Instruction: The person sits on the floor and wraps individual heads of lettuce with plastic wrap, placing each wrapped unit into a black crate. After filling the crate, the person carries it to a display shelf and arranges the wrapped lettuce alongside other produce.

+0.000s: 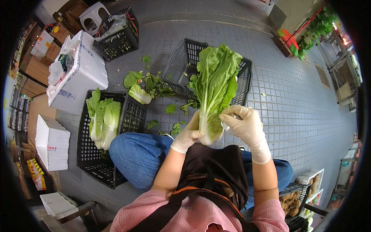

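A long leafy head of Chinese cabbage (216, 84) stands tilted before me, its white base toward my lap and its green leaves reaching out over a grey plastic basket (176, 63). My left hand (189, 134), in a pale glove, grips the base from the left. At the right of the stalks, my gloved right hand (246, 123) has its fingers closed on a clear roll (233, 118), apparently of tape or film. A clear band seems to run from it across the lower stalks. The leaves hide part of the basket.
Several cabbage heads (107, 121) lie in a black crate (95, 171) by my left knee. Loose leaves (149, 84) litter the tiled floor (278, 101). A white foam box (84, 72) and another black crate (118, 40) stand at the upper left. Brown produce (289, 203) sits at the lower right.
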Demonstrator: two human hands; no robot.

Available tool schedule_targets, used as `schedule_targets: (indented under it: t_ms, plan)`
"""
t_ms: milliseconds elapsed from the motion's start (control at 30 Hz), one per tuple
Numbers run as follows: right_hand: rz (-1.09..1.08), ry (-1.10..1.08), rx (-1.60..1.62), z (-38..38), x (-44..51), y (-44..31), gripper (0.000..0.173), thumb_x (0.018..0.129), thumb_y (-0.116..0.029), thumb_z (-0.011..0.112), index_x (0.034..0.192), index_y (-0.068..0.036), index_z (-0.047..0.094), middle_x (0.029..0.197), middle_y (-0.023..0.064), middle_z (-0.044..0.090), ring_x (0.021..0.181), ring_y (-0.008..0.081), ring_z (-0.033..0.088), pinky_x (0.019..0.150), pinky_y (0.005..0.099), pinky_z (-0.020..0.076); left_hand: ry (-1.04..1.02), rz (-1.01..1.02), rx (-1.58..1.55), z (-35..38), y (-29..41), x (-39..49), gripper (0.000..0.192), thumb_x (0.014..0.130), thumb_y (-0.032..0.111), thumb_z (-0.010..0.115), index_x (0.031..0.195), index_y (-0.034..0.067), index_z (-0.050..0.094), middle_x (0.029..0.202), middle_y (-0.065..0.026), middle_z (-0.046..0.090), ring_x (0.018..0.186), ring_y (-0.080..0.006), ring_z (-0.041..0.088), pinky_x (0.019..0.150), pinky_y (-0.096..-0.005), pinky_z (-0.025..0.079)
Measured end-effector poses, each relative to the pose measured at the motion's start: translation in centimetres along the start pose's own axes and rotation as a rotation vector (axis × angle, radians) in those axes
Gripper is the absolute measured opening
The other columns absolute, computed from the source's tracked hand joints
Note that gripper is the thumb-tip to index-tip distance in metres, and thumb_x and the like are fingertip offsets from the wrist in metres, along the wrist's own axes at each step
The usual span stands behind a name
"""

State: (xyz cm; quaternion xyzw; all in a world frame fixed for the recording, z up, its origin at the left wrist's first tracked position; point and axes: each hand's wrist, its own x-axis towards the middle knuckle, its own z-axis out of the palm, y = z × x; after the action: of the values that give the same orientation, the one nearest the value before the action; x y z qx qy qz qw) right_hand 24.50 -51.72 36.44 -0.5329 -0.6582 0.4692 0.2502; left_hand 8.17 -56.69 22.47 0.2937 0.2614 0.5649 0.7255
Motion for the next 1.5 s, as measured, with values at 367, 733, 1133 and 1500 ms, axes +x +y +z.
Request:
schedule_targets:
  t_ms: [367,733,1133,1500]
  plan:
    - [-0.091,0.061,-0.517,3.4,0.6,2.4,0.025,0.075,-0.029,0.072,0.076,-0.005,0.068,0.062,0.0099,0.063,0.053,0.0214,0.06,0.054,0.0296,0.0484,0.069,-0.017,0.006,-3.3,-2.6,-0.7,0.095,0.067,0.065,0.07,0.133,0.006,0.036,0.128,-0.0096,0.046,0.119,-0.0202,0.045,0.102,-0.0359,0.036]
    - [-0.046,-0.346,-0.298,0.4,1.2,3.3,0.044,0.073,-0.03,0.075,0.104,-0.002,0.062,0.078,0.013,0.065,0.068,0.0173,0.063,0.063,0.0308,0.05,0.134,-0.104,-0.473,-2.2,-2.0,0.2,0.063,0.084,0.04,0.064,0.132,0.005,0.044,0.121,-0.0106,0.057,0.108,-0.0215,0.056,0.096,-0.0357,0.046]
    - [0.332,-0.652,1.321,-0.7,3.8,17.4,0.054,0.082,-0.027,0.07,0.128,-0.008,0.047,0.128,0.0108,0.052,0.113,0.0242,0.053,0.101,0.0434,0.04,-0.258,-0.012,1.263,4.3,5.9,-1.3,0.085,0.053,0.045,0.086,0.116,0.004,0.046,0.109,-0.0159,0.057,0.099,-0.0299,0.059,0.089,-0.0376,0.046]
    - [0.165,-0.606,0.452,-1.9,6.2,5.5,0.021,0.088,-0.013,0.062,0.108,-0.009,0.06,0.097,0.0019,0.064,0.089,0.0104,0.059,0.083,0.0279,0.047,0.136,-0.19,1.615,1.8,-0.2,-0.1,0.071,0.059,0.057,0.076,0.098,0.004,0.048,0.089,-0.0169,0.059,0.085,-0.0331,0.059,0.075,-0.0417,0.049]
